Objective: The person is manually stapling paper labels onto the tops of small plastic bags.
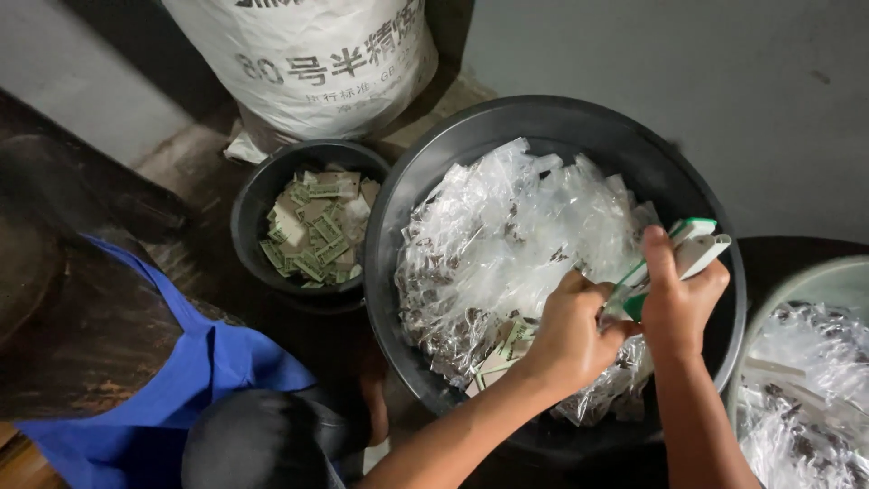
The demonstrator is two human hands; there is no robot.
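Observation:
Over a large black tub (471,136) heaped with clear plastic packets (507,244), both my hands meet. My right hand (679,303) grips a bundle of white and green flat pieces (692,244), thumb up along it. My left hand (570,330) pinches the lower end of that bundle, just above the packets. A few green and white cards (502,353) lie under my left wrist.
A smaller black bucket (262,195) on the left holds several green and beige cards (317,226). Behind it stands a white printed sack (312,63). A pale basin (815,281) with more clear packets sits at the right edge. Blue cloth (181,380) lies lower left.

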